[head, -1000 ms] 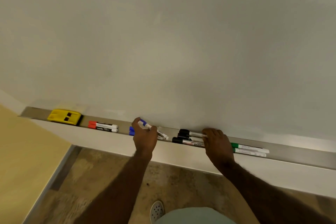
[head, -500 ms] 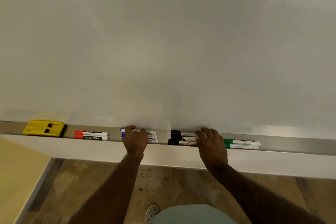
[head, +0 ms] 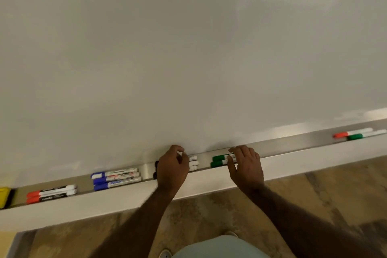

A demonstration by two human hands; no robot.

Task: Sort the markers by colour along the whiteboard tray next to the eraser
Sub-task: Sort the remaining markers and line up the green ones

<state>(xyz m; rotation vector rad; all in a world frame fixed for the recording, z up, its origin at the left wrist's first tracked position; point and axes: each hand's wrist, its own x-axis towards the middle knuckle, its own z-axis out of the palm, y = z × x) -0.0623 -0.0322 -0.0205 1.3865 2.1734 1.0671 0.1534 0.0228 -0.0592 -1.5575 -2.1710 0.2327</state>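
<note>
The whiteboard tray [head: 293,145] runs left to right. On it lie a yellow eraser [head: 5,197] at the far left, then two red markers [head: 51,194], then three blue markers [head: 116,178]. My left hand [head: 172,167] curls over the black markers [head: 193,163]; only their ends show. My right hand [head: 246,165] rests on two green markers [head: 219,160], which lie between its thumb and forefinger. Far right on the tray, a lone red marker [head: 351,133] and a green marker [head: 366,135] lie together.
The whiteboard [head: 188,48] fills the upper view. Below the tray is a white ledge [head: 314,159], then brown patterned floor [head: 209,216]. My shoe [head: 165,253] shows at the bottom. A bare stretch of tray lies between the green pair and the far-right markers.
My left hand let go of the blue marker, which now lies with the other blue ones, and moved right onto the black markers. My right hand shifted from the black markers to the green ones.
</note>
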